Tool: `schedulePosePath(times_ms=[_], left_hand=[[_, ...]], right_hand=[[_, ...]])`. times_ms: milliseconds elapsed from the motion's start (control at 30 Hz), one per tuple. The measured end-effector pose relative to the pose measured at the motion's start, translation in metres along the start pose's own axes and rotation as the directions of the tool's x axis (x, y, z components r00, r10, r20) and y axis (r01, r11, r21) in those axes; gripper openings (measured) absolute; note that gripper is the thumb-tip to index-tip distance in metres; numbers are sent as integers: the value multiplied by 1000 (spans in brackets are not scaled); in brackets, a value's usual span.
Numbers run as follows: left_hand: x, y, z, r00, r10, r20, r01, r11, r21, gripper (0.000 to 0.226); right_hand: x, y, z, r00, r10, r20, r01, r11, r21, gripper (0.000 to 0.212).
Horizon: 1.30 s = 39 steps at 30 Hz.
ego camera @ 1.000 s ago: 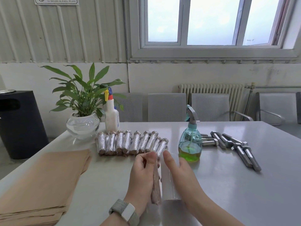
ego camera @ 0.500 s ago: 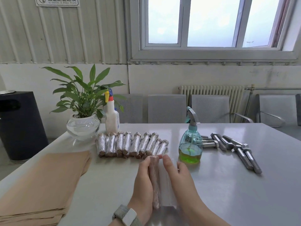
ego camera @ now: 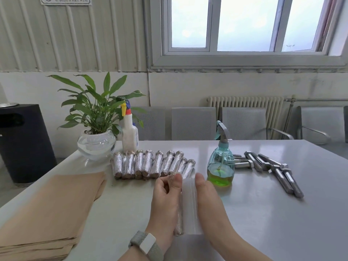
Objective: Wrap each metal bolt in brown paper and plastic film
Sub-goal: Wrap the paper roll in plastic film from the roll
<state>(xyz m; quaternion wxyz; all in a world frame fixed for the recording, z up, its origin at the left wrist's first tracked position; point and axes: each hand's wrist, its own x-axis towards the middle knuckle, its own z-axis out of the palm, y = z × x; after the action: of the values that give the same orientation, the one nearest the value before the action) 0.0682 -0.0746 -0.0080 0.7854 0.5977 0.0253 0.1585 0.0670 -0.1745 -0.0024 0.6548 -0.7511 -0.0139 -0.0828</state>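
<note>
While left hand [ego camera: 165, 200] pinches paper-wrapped bolt [ego camera: 179, 221] | right hand [ego camera: 209, 200] flat on film [ego camera: 190, 204] | bolt mostly hidden

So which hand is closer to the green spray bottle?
Right. The right hand lies just beside the spray bottle; the left hand is farther, across the film.

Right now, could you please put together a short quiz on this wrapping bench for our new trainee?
1. True or false: the bare bolts lie right of the green spray bottle.
2. What does the left hand hold? A) paper-wrapped bolt B) scissors C) plant
3. Fill in: the brown paper stack lies on the table's ____ side.

Key: 1 true; 2 A; 3 left.
</note>
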Motion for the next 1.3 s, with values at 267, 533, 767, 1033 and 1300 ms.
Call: schedulePosePath(times_ms=[267, 533, 767, 1033, 1300], left_hand=[[-3, -3, 4, 925, -276, 261, 353, 878, -324, 46], [2, -7, -3, 987, 106, 121, -127, 976, 177, 51], [4, -5, -1, 986, 166, 18, -166, 965, 204, 46], [0, -7, 2, 983, -87, 161, 92, 995, -26, 57], [0, -8, 0, 992, 120, 30, -123, 936, 330, 51]], right_hand=[[0, 2, -4, 993, 38, -107, -46, 996, -75, 50], [-2, -6, -9, 987, 61, 147, -81, 988, 135, 57], [-5, 0, 2, 1000, -19, 13, 19, 1000, -6, 70], [-2, 6, 3, 996, 55, -74, -50, 996, 76, 54], [0, 1, -2, 993, -13, 118, 2, 995, 95, 55]])
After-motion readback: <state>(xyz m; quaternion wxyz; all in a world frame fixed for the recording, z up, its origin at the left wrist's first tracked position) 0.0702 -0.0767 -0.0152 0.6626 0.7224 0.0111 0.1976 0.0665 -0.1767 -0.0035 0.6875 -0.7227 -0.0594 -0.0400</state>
